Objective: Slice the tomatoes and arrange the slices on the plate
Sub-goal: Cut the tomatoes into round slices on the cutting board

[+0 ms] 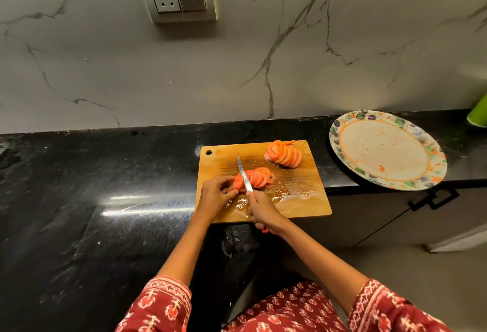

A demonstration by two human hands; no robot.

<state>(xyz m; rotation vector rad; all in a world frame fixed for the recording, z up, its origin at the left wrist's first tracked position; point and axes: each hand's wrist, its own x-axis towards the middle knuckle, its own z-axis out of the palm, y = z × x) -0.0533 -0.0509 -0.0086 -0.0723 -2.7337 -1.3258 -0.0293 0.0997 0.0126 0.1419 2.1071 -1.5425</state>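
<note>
I see my left hand (214,192) pinching the uncut end of the tomato (251,177) on the cutting board (297,189); its row of slices runs left-right, leaning right. My right hand (263,215) has its grip clenched round the knife (245,176) handle, blade across the tomato, tip pointing away toward the wall. A second sliced tomato (284,154) sits at the board's far right corner. The plate (350,118) is on the desk (105,173) to the right, apart from the board, holding no slices.

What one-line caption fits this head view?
Left hand steadies a half-sliced tomato as the right hand knifes it on the board; plate waits.
</note>
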